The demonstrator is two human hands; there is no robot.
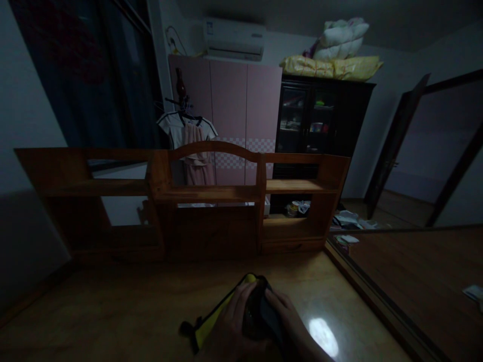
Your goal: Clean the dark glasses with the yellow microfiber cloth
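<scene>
A small black pouch with a yellow edge [222, 314] lies on the wooden desk [124, 311], close to me at the bottom of the view. My left hand [230, 327] grips its left side, fingers curled over the top. On the other side my right hand [290, 322] wraps its fingers round the dark part of the pouch. Both hands sit close together on it. The room is dim and the pouch's details are hard to make out.
A wooden shelf unit [211, 193] stands along the desk's far edge, with small items in its right cubby. Behind it are a pink wardrobe [241, 110], hanging clothes [192, 146] and a dark cabinet [320, 115] topped with bedding. A lamp reflection [323, 336] shines on the desk.
</scene>
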